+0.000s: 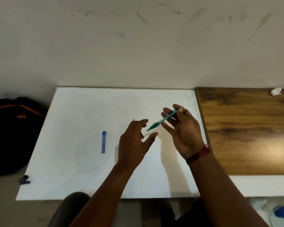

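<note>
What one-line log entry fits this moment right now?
right hand: holds green pen above white table | left hand: fingers spread near pen tip, holds nothing | blue case: flat on table, left of hands

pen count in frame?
1: a green pen, pinched in the right hand above the white table, tip toward the left hand. The flat blue case on the table is not a pen. A small bit behind the left hand is mostly hidden.
</note>
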